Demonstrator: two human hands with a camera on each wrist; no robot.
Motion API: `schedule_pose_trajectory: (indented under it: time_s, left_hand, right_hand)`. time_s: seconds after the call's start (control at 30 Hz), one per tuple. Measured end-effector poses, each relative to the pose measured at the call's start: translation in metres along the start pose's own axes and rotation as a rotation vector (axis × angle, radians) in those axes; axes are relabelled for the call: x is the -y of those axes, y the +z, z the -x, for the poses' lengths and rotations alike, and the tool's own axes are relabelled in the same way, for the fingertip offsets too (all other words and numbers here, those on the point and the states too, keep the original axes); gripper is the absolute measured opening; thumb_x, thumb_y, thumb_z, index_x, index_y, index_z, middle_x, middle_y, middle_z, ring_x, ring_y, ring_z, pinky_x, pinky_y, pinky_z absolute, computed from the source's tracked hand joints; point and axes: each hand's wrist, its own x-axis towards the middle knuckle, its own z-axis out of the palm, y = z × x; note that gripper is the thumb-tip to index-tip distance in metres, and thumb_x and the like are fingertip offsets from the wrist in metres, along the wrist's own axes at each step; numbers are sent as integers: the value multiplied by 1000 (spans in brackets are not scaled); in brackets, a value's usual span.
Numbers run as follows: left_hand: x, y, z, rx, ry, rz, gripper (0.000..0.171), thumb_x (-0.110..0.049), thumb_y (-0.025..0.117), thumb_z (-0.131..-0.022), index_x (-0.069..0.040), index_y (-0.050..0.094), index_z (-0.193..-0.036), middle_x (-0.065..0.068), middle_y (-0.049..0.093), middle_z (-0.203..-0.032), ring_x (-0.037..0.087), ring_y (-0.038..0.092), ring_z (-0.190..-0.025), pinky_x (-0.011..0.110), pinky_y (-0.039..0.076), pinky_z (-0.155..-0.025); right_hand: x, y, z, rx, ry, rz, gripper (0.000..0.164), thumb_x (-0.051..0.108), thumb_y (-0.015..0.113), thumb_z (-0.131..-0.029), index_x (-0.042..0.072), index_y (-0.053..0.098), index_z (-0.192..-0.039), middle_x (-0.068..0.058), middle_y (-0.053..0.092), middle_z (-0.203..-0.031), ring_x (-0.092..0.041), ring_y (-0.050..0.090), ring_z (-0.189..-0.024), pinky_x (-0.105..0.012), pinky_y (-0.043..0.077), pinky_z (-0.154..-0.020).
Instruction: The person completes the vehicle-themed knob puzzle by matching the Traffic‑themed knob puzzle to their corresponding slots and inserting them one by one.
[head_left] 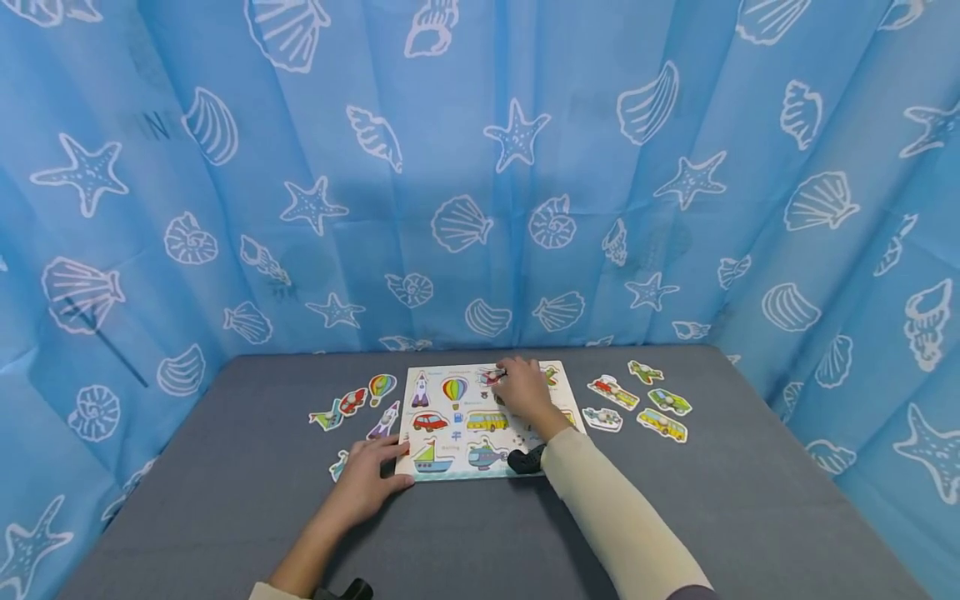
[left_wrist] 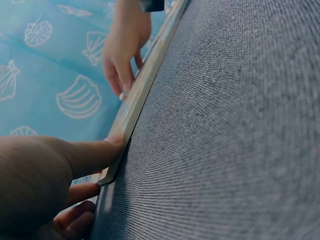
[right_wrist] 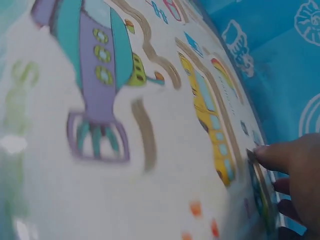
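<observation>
A white wooden puzzle board (head_left: 462, 442) printed with vehicles lies flat on the table. My left hand (head_left: 367, 475) holds its near left corner, thumb (left_wrist: 102, 152) against the front edge and the other fingers around the left side. Over the back of the board, my right hand (head_left: 527, 390) pinches the small white knob (left_wrist: 122, 96) of a puzzle piece between its fingertips. That piece, a red helicopter (head_left: 489, 377), lies at the back row, partly covered by the hand. In the right wrist view, the fingers (right_wrist: 272, 156) are right at the board's surface beyond the printed bus (right_wrist: 207, 117).
Left of the board lie loose pieces, among them a balloon (head_left: 382, 387), a red car (head_left: 352, 402) and a rocket (head_left: 384, 421). To its right are a train (head_left: 613, 392), a bus (head_left: 662, 425) and several others. A blue curtain (head_left: 480, 183) hangs behind the grey table (head_left: 480, 533).
</observation>
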Motion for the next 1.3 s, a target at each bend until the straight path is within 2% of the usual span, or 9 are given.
schedule_pose_trajectory:
  time_s: [0.1, 0.23, 0.3, 0.57, 0.93, 1.3]
  left_hand:
    - [1, 1, 0, 1, 9, 7, 49, -18, 82, -77, -6, 68, -123, 13, 58, -132, 37, 44, -120, 54, 36, -98]
    - [2, 2, 0, -8, 13, 3, 50, -19, 82, -77, -6, 68, -123, 13, 58, -132, 36, 44, -120, 53, 36, -98]
    - [3, 2, 1, -14, 12, -5, 50, -19, 82, -77, -6, 68, -123, 13, 58, -132, 36, 45, -120, 53, 36, -98]
    - [3, 1, 2, -21, 23, -11, 49, -17, 82, -76, -4, 68, -122, 15, 58, -131, 37, 45, -118, 53, 36, -98]
    - [5, 0, 1, -2, 21, -49, 50, -18, 82, -77, -6, 68, -123, 14, 58, -131, 37, 45, -118, 53, 37, -97]
    - [4, 1, 0, -2, 38, -49, 50, -17, 81, -78, -5, 67, -124, 14, 58, -132, 37, 45, -118, 53, 36, -97]
  right_hand:
    - [-7, -5, 1, 27, -30, -63, 43, 21, 69, -90, 9, 61, -130, -12, 59, -126, -34, 49, -116, -51, 38, -96]
    - [-13, -16, 4, 23, -63, -191, 41, 16, 67, -92, 5, 59, -131, -17, 55, -133, -38, 44, -127, -53, 35, -102]
    - [-15, -23, 6, 20, -73, -220, 41, 16, 66, -92, 4, 58, -131, -17, 54, -134, -39, 42, -129, -54, 34, -103]
    - [-30, -45, 20, 9, -60, -203, 40, 17, 67, -92, 1, 60, -128, -21, 53, -134, -43, 39, -129, -55, 32, -104]
    - [-63, -60, 45, 23, -64, -179, 39, 15, 65, -92, -4, 60, -126, -26, 54, -130, -46, 43, -125, -59, 32, -101]
    - [-91, -73, 66, -31, -31, -133, 36, 13, 66, -90, -6, 62, -120, -24, 60, -120, -42, 50, -118, -55, 36, -98]
